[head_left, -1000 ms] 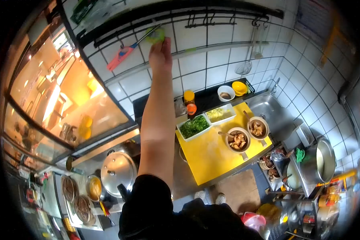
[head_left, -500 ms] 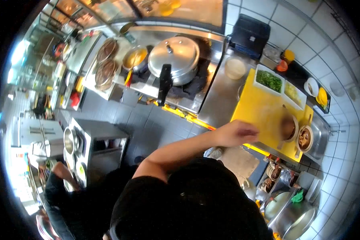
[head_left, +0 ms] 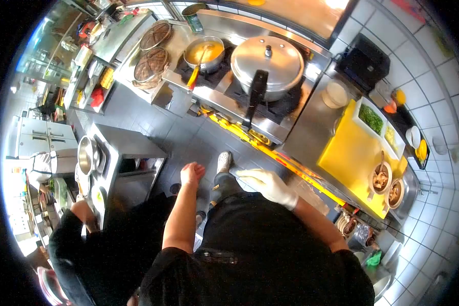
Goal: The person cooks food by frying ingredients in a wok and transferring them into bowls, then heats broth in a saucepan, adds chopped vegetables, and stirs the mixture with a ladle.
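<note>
My left hand [head_left: 192, 174] is bare and held over the floor in front of my body, its fingers curled in loosely with nothing seen in them. My right hand [head_left: 268, 185] wears a pale glove. Its fingers stretch out to the left, and it holds nothing, close to my waist. Both hands are apart from the counter. Two small bowls of brown food, one bowl [head_left: 380, 177] with a spoon in it and the other bowl [head_left: 394, 194] beside it, stand at the right end of the yellow cutting board [head_left: 336, 148].
A large lidded pressure cooker [head_left: 285, 58] and a pan of yellow liquid [head_left: 195, 52] sit on the stove. Containers of chopped greens [head_left: 371, 119] and pale pieces [head_left: 390, 136] stand behind the board. Another person's arm [head_left: 84, 214] works at the left counter [head_left: 125, 137].
My left arm has swung back from the cutting board toward the left. My gloved right hand now shows before my waist. The view has turned leftward, and a blurred dark shape over one bowl is gone.
</note>
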Demonstrator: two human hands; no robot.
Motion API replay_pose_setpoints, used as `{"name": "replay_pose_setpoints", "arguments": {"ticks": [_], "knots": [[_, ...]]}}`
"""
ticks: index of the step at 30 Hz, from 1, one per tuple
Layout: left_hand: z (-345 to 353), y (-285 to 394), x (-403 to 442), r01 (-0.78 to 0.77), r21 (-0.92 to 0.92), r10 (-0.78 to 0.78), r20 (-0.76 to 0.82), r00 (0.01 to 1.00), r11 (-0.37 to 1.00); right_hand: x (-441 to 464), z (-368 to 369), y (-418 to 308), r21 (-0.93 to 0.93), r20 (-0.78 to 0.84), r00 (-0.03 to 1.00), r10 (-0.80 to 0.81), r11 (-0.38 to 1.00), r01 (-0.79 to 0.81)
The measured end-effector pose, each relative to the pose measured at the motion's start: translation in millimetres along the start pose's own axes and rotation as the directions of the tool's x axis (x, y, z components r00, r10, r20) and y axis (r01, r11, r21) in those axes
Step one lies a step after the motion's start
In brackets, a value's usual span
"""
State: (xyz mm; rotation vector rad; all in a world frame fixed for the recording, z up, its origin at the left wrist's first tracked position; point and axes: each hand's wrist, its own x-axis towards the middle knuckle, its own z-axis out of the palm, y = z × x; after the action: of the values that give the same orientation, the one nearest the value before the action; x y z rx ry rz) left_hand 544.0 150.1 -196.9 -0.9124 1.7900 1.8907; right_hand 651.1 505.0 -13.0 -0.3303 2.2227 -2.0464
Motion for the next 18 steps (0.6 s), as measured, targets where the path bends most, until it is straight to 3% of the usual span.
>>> {"name": "replay_pose_setpoints", "arguments": {"ticks": [1, 2, 4, 5, 6, 7, 9, 10, 11, 12, 13, 15, 17, 18], "knots": [[-20, -12, 27, 0.031, 0.146, -0.038, 0.041, 0.998, 0.989, 32, 17, 6, 0.075, 0.027, 0.999, 0.019, 0.997, -0.021], [-38, -28, 54, -0.032, 0.446, -0.013, 0.097, 0.995, 0.895, 64, 35, 14, 0.151, 0.05, 0.998, 0.032, 0.988, -0.039], [-68, -34, 87, -0.055, 0.786, -0.071, 0.125, 0.99, 0.616, 129, 75, 52, 0.472, -0.052, 0.972, 0.23, 0.864, -0.179], [-77, -34, 98, -0.001, 0.86, -0.132, 0.079, 0.988, 0.511, 164, 91, 67, 0.618, -0.076, 0.94, 0.331, 0.756, -0.216], [-94, -37, 112, -0.181, 0.924, -0.037, 0.205, 0.978, 0.336, 199, 100, 73, 0.712, -0.141, 0.904, 0.404, 0.676, -0.191], [-110, -44, 122, -0.341, 0.929, 0.023, 0.341, 0.94, 0.141, 235, 109, 99, 0.807, -0.181, 0.868, 0.462, 0.575, -0.137], [-130, -18, 118, -0.41, 0.91, -0.078, 0.414, 0.907, 0.066, 297, 115, 138, 0.91, -0.289, 0.812, 0.506, 0.41, 0.069], [-138, -2, 119, -0.45, 0.893, -0.119, 0.45, 0.885, 0.027, 322, 115, 170, 0.901, -0.287, 0.856, 0.43, 0.426, 0.088], [-165, -28, 155, -0.686, 0.642, -0.213, 0.658, 0.722, -0.343, 348, 115, 206, 0.89, -0.284, 0.895, 0.344, 0.441, 0.114], [-185, -45, 165, -0.477, 0.878, -0.008, 0.477, 0.879, 0.041, 372, 112, 222, 0.88, -0.28, 0.926, 0.252, 0.453, 0.143], [-226, -93, 205, -0.641, 0.768, 0.075, 0.64, 0.765, -0.016, 392, 106, 209, 0.902, -0.229, 0.926, 0.299, 0.423, 0.086], [-227, -52, 178, -0.412, 0.882, 0.022, 0.419, 0.908, 0.23, 420, 93, 171, 0.935, -0.114, 0.913, 0.391, 0.352, -0.033], [-252, -65, 186, -0.416, 0.895, 0.038, 0.415, 0.909, 0.161, 439, 86, 177, 0.641, -0.189, 0.942, 0.277, 0.762, -0.095], [-264, -72, 182, -0.478, 0.878, 0.017, 0.478, 0.878, -0.001, 445, 85, 181, 0.879, -0.101, 0.935, 0.34, 0.47, -0.076]]}}
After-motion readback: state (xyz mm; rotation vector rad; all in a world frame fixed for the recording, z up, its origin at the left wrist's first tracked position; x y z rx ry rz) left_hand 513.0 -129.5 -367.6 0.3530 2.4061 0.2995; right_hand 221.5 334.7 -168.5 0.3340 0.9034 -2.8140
